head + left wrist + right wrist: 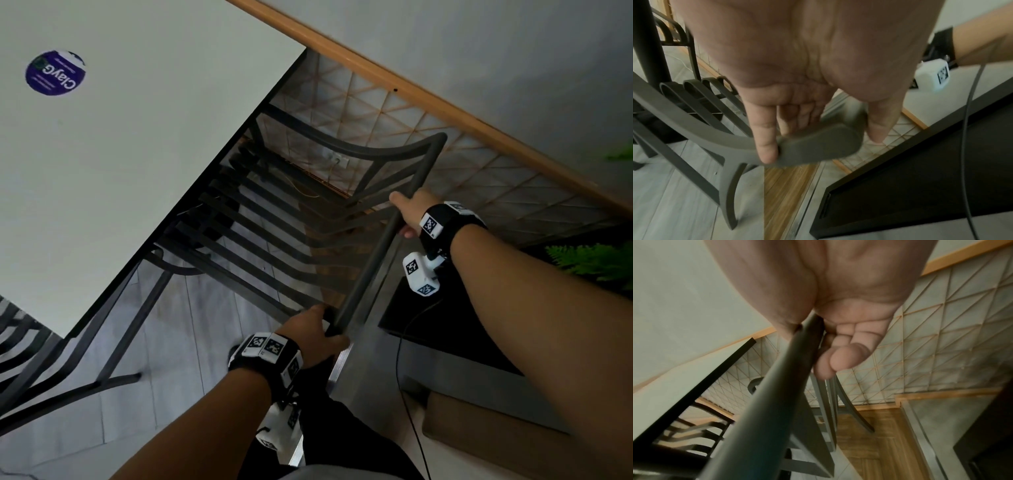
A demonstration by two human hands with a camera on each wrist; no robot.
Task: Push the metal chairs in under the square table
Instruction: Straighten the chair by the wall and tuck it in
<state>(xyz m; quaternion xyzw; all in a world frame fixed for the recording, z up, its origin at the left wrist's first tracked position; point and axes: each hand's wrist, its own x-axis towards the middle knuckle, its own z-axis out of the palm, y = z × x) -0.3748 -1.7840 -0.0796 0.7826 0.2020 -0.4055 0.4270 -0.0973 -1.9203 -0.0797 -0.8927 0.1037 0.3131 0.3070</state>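
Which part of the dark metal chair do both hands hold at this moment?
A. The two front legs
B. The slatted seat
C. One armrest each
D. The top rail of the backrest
D. In the head view the left hand and the right hand both curl round the round top rail of the dark metal chair's backrest, one near each end.

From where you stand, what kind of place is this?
Probably a dining corner in a home or small café: a white table with dark metal chairs, a tiled wall and a fern.
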